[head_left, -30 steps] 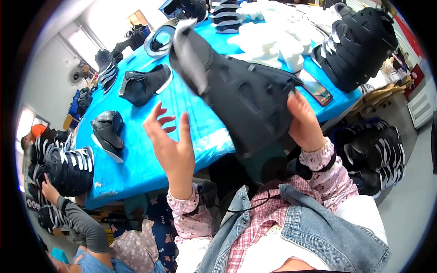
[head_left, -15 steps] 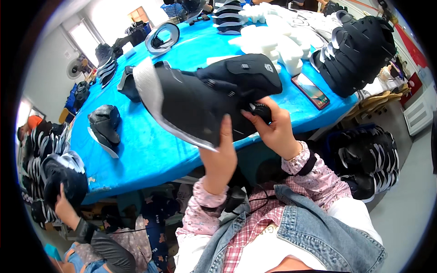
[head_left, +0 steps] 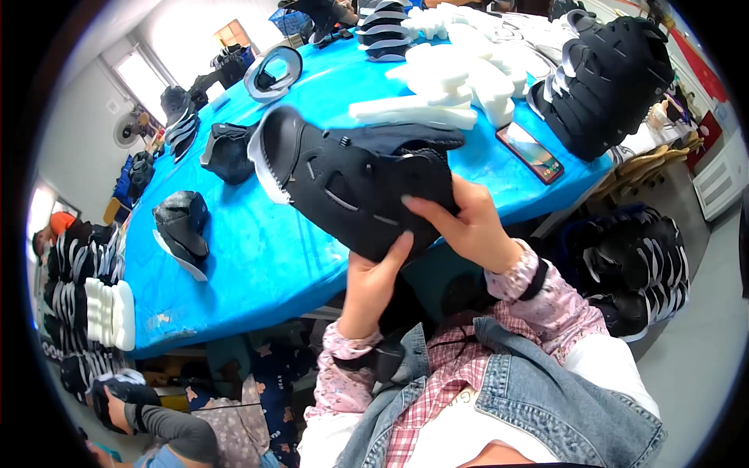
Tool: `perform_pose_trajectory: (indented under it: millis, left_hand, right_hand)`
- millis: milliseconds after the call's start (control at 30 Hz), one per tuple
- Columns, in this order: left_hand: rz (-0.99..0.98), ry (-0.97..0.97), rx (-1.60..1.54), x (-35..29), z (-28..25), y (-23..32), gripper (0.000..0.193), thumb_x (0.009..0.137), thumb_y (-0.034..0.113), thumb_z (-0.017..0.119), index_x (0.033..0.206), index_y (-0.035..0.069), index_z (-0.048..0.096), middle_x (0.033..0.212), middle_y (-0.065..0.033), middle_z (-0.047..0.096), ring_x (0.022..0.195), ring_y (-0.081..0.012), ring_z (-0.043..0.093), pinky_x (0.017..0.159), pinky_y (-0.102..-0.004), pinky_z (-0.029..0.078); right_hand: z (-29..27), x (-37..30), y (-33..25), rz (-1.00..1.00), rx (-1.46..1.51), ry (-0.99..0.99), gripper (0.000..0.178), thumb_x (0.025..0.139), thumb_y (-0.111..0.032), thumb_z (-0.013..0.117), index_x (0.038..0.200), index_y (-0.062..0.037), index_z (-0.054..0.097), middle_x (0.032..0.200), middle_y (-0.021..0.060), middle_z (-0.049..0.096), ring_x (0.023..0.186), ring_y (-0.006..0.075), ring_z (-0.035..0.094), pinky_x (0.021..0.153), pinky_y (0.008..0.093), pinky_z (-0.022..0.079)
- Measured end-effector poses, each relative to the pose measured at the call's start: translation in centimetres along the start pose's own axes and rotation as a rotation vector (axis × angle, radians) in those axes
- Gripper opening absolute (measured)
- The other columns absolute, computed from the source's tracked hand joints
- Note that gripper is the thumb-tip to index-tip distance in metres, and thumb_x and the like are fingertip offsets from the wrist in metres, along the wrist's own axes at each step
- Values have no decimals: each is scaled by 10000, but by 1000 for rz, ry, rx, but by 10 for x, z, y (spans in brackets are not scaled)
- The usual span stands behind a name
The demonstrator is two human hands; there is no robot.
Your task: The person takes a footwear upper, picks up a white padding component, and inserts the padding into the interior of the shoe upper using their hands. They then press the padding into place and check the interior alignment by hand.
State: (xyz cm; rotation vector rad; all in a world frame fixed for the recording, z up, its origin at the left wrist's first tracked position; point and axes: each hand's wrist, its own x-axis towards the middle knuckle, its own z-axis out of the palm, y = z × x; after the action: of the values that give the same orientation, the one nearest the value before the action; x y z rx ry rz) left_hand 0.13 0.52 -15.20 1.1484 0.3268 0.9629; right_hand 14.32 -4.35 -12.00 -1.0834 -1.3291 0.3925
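Observation:
A black shoe upper with a pale strip along its edge is held over the near side of the table. Its toe points left and its ankle opening lies to the right. My left hand grips the lower edge, thumb on the near face. My right hand pinches the right end, thumb flat on the black fabric and fingers partly hidden behind. Two more dark uppers lie on the table to the left, one just beyond the held toe and another nearer me.
The blue-covered table carries white foam pieces, a phone and a tall stack of black uppers at right. Below right stand more stacked uppers. At lower left, a co-worker's hand holds a dark upper beside stacks and white foam.
The shoe upper has been turned over between my hands, showing a different side, with its toe lower. The co-worker's hand and upper have moved down, exposing white foam on the left stack.

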Motion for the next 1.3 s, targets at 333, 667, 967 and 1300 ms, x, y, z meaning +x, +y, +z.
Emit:
perform_pose_trajectory:
  millis: [333, 667, 967, 1300]
  left_hand:
    - [244, 61, 395, 11, 0, 21, 205, 860, 69, 591, 1046, -18, 590, 976, -40, 616, 863, -104, 538, 781, -242, 416]
    - [492, 250, 537, -4, 11, 23, 206, 859, 5, 552, 1054, -56, 576, 1026, -112, 613, 907, -175, 575, 821, -301, 446]
    - [499, -126, 642, 19, 22, 23, 404, 812, 48, 567, 1203, -8, 483, 1252, -184, 469, 1184, -283, 428, 988, -400, 307]
    - [286, 51, 1033, 43, -128, -61, 229, 813, 54, 526, 1025, -2, 592, 1101, -155, 556, 1042, -289, 513, 905, -369, 385]
  right_hand:
    - [-19, 15, -1, -98, -267, -52, 382, 776, -111, 656, 1122, -3, 533, 1064, 120, 537, 962, 224, 530, 821, 298, 411]
    - [9, -10, 2, -288, -494, 21, 340, 716, -251, 710, 661, -35, 453, 603, 128, 453, 590, 341, 489, 549, 402, 390]
    - [-174, 46, -103, -762, -1330, 316, 268, 660, -224, 752, 683, -44, 555, 648, 120, 475, 587, 305, 491, 505, 384, 350]
    - [-417, 79, -210, -284, -1690, 705, 692, 756, -533, 630, 1103, 62, 561, 1002, 182, 624, 922, 272, 611, 809, 323, 470]
